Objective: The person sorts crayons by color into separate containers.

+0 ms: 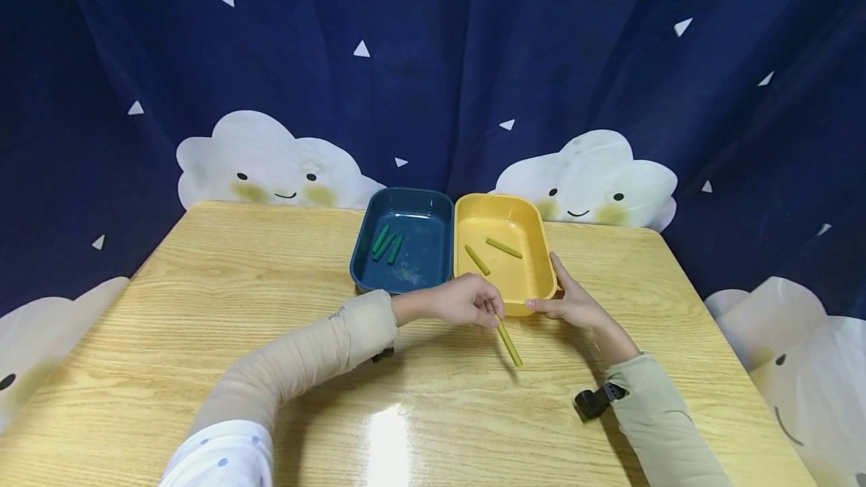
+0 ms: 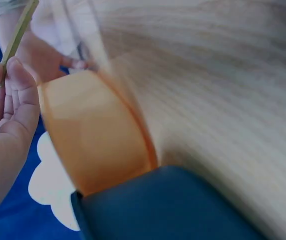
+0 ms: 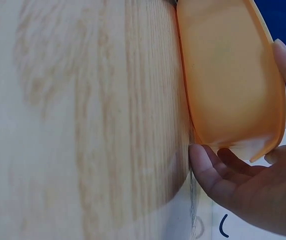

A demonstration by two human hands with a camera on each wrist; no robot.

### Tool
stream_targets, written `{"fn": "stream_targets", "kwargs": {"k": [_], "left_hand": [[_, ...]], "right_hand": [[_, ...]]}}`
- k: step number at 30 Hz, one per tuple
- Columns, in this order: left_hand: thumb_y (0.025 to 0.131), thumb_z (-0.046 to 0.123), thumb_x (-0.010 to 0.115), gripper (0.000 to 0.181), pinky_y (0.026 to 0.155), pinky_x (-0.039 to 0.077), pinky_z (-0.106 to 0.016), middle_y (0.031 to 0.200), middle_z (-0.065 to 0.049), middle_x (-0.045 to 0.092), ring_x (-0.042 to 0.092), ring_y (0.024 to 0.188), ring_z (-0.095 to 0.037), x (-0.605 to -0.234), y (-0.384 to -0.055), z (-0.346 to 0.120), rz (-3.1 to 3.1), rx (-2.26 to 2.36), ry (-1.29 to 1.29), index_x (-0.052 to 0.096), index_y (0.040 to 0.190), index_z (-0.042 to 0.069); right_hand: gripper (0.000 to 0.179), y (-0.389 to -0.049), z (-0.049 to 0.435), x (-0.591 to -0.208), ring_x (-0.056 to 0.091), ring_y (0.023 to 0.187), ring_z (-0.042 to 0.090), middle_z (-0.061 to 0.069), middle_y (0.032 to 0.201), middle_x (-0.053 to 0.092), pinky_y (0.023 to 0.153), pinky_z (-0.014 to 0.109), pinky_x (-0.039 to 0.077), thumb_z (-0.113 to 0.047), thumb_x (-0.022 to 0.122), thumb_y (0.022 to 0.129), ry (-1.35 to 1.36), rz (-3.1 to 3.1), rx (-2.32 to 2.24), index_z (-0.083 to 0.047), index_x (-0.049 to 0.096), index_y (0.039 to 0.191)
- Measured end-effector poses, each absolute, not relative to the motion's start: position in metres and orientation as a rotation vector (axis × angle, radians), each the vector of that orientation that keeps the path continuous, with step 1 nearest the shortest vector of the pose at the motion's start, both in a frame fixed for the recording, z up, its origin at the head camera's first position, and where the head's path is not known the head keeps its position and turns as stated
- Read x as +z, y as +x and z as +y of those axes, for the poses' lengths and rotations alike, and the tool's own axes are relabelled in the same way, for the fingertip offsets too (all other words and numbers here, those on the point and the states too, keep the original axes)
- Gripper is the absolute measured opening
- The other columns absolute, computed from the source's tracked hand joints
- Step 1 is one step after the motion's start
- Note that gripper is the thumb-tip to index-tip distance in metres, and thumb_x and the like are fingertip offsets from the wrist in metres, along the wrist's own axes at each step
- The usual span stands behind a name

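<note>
In the head view my left hand [image 1: 470, 300] pinches a yellow crayon [image 1: 510, 342] by one end, its other end slanting down over the table in front of the yellow bin [image 1: 549, 276]. The left wrist view has the same crayon [image 2: 17, 37] between thumb and fingertips. My right hand [image 1: 573, 305] holds the near right corner of the yellow bin, with the thumb at its rim and the fingers [image 3: 210, 172] curled against its outer wall. Two yellow crayons, one at the left [image 1: 477, 260] and one farther back [image 1: 504, 248], lie inside that bin.
Left of the yellow bin and side by side with it stands a dark blue bin [image 1: 433, 276] with three green crayons [image 1: 383, 246] in it. Both are near the back edge of the wooden table [image 1: 284, 269], before a dark blue curtain [image 1: 433, 58] with clouds.
</note>
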State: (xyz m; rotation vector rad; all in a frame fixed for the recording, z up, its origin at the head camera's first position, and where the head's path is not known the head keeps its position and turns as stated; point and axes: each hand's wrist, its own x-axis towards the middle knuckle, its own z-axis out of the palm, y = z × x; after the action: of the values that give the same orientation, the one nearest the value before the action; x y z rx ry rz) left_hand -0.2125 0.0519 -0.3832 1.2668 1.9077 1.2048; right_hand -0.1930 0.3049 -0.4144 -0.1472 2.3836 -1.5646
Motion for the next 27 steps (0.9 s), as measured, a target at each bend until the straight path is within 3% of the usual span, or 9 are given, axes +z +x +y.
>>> {"fn": "stream_targets", "kwargs": {"k": [2,7,13,19,24,27], "left_hand": [[0.086,-0.004,0.059,0.007,0.068,0.050,-0.044,0.078,-0.024,0.063,0.058,0.072,-0.039,-0.380,-0.213,0.051,1.911,1.226,1.254,0.063,0.091,-0.007],[0.085,-0.002,0.061,0.007,0.065,0.051,-0.031,0.079,-0.019,0.064,0.059,0.072,-0.034,-0.372,-0.217,0.048,1.951,1.228,1.250,0.064,0.091,-0.005],[0.086,-0.002,0.060,0.011,0.067,0.052,-0.038,0.080,-0.018,0.065,0.060,0.074,-0.038,-0.362,-0.226,0.044,1.931,1.291,1.181,0.063,0.094,-0.010],[0.086,-0.003,0.060,0.009,0.067,0.052,-0.034,0.079,-0.015,0.066,0.062,0.069,-0.024,-0.348,-0.241,0.038,1.961,1.354,1.114,0.064,0.092,-0.008],[0.085,-0.003,0.061,0.010,0.065,0.052,-0.030,0.081,-0.019,0.065,0.061,0.075,-0.035,-0.338,-0.256,0.036,1.997,1.400,1.040,0.063,0.093,-0.009],[0.085,-0.004,0.061,0.010,0.066,0.052,-0.032,0.079,-0.018,0.064,0.061,0.073,-0.033,-0.335,-0.266,0.036,2.013,1.431,0.971,0.062,0.093,-0.009]], "right_hand": [[0.110,-0.193,0.305,-0.414,0.052,0.088,0.020,0.027,0.146,0.016,0.068,0.034,0.048,-0.018,0.071,0.081,-0.146,2.388,-1.560,-0.018,-0.017,0.146],[0.110,-0.192,0.304,-0.414,0.050,0.090,0.021,0.026,0.147,0.012,0.068,0.034,0.047,-0.018,0.071,0.081,-0.145,2.380,-1.563,-0.019,-0.018,0.146],[0.110,-0.193,0.305,-0.415,0.052,0.086,0.019,0.026,0.146,0.017,0.066,0.033,0.047,-0.017,0.071,0.081,-0.136,2.356,-1.591,-0.019,-0.018,0.146],[0.111,-0.195,0.306,-0.418,0.050,0.074,0.019,0.025,0.143,0.021,0.062,0.031,0.045,-0.019,0.072,0.080,-0.114,2.346,-1.592,-0.020,-0.018,0.146],[0.111,-0.195,0.306,-0.417,0.050,0.071,0.019,0.025,0.141,0.022,0.060,0.030,0.044,-0.018,0.072,0.081,-0.108,2.315,-1.619,-0.023,-0.017,0.146],[0.111,-0.195,0.306,-0.416,0.050,0.072,0.018,0.026,0.142,0.020,0.060,0.029,0.044,-0.016,0.072,0.080,-0.124,2.308,-1.634,-0.024,-0.017,0.145]]}}
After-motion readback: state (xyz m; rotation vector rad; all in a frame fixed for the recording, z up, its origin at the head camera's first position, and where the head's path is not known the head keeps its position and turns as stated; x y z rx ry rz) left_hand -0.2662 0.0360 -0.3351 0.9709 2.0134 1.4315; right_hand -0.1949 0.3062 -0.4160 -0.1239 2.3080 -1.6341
